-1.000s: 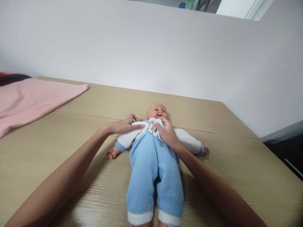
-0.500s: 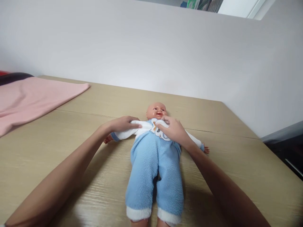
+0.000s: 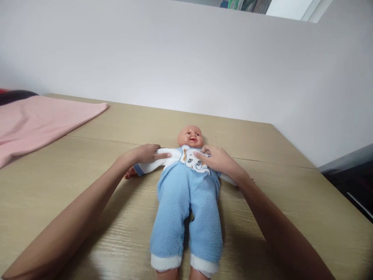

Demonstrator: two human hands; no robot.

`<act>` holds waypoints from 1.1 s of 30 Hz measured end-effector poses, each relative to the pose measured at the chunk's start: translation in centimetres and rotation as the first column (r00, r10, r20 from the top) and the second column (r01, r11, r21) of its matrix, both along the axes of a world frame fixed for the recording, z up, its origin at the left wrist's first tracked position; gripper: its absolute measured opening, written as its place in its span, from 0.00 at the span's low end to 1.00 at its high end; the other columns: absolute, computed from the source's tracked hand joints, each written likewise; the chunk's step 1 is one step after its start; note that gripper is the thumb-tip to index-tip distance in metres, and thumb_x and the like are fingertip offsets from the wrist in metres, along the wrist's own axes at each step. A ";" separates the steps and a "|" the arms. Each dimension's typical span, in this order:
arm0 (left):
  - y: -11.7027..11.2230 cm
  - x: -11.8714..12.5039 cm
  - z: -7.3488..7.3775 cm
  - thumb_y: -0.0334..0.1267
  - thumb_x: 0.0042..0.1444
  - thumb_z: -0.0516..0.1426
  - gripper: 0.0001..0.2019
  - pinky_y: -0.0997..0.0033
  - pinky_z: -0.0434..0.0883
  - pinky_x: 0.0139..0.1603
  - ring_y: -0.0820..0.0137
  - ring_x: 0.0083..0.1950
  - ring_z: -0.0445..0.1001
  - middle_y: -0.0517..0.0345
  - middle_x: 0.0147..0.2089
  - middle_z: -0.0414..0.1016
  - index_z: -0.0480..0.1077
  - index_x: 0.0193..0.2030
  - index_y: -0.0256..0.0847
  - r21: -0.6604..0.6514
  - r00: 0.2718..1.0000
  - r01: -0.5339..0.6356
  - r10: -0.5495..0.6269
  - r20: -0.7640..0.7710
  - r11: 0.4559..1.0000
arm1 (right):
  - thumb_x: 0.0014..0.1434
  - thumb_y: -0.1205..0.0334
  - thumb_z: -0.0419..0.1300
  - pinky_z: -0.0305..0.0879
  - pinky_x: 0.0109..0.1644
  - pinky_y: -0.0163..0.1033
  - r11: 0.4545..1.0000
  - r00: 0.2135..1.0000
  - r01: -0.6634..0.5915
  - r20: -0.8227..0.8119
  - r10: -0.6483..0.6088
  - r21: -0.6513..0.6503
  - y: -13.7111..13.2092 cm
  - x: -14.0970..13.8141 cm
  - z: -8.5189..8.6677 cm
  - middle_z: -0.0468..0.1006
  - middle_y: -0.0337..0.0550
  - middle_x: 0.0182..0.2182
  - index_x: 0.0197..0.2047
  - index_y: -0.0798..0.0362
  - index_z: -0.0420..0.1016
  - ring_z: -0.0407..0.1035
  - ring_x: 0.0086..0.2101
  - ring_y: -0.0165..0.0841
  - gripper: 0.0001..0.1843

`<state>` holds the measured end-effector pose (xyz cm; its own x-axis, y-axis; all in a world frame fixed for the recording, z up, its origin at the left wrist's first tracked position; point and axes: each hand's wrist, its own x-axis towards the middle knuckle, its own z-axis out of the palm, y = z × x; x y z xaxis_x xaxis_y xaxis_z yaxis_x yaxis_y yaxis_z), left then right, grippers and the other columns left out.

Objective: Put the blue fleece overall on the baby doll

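A baby doll (image 3: 190, 136) lies on its back on the table, head away from me and legs toward me. It wears a fuzzy blue and white outfit (image 3: 175, 217) with a white animal face on the chest. My left hand (image 3: 148, 153) is closed round the white sleeve on the left, thumb on top and fingers partly behind it. My right hand (image 3: 217, 157) is at the right side of the chest, with bent fingers pinching the outfit near the shoulder. That hand and its forearm cover much of the doll's other arm.
A pink cloth (image 3: 43, 120) is spread at the left of the wooden table (image 3: 96, 175), with a dark curved object (image 3: 17, 96) behind it. A white wall (image 3: 175, 58) rises beyond the far edge. Something dark (image 3: 349, 179) stands beside the right edge.
My right hand has slid right across the chest to the doll's shoulder side, uncovering more of the animal face. My left hand stays on the sleeve. The view has shifted slightly.
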<state>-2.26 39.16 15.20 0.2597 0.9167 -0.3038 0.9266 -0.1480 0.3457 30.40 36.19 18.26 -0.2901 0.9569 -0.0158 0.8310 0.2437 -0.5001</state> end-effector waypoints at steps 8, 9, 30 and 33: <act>-0.1 -0.4 0.3 0.79 0.65 0.52 0.41 0.54 0.73 0.46 0.41 0.51 0.83 0.35 0.54 0.85 0.77 0.58 0.39 0.181 0.992 0.022 0.001 -0.129 0.983 | 0.73 0.38 0.62 0.67 0.44 0.44 1.000 0.997 -0.029 -0.065 0.029 0.000 -0.4 2.8 -0.1 0.87 0.45 0.40 0.40 0.47 0.79 0.79 0.42 0.45 0.21; -0.2 -0.5 0.6 0.77 0.66 0.53 0.38 0.53 0.73 0.48 0.42 0.52 0.83 0.36 0.54 0.85 0.77 0.56 0.40 0.244 0.995 0.036 -0.012 -0.102 0.969 | 0.74 0.41 0.62 0.68 0.46 0.45 0.995 0.993 -0.048 -0.108 0.057 0.089 -0.7 3.2 -0.5 0.87 0.45 0.41 0.42 0.47 0.79 0.79 0.43 0.44 0.19; -0.6 16.5 0.7 0.47 0.80 0.58 0.13 0.59 0.71 0.52 0.55 0.52 0.81 0.45 0.52 0.85 0.76 0.56 0.40 0.564 0.707 0.504 -0.688 0.166 0.654 | 0.53 0.42 0.83 0.81 0.54 0.47 0.966 0.672 0.247 -0.732 -0.111 0.080 -7.0 15.3 -7.9 0.85 0.45 0.50 0.56 0.44 0.79 0.80 0.47 0.42 0.33; -1.1 15.9 0.6 0.50 0.80 0.58 0.14 0.60 0.71 0.54 0.56 0.53 0.81 0.46 0.53 0.83 0.75 0.57 0.41 0.603 0.652 0.474 -0.716 0.250 0.642 | 0.50 0.43 0.85 0.81 0.50 0.41 0.961 0.576 0.263 -0.813 -0.084 0.087 -5.7 14.2 -7.0 0.82 0.41 0.46 0.53 0.42 0.80 0.78 0.43 0.37 0.33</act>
<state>13.68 38.05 15.85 0.7836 0.4860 0.3871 0.3294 -0.8532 0.4044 44.60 30.45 11.26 0.0721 0.9479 0.3102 0.1556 0.2965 -0.9423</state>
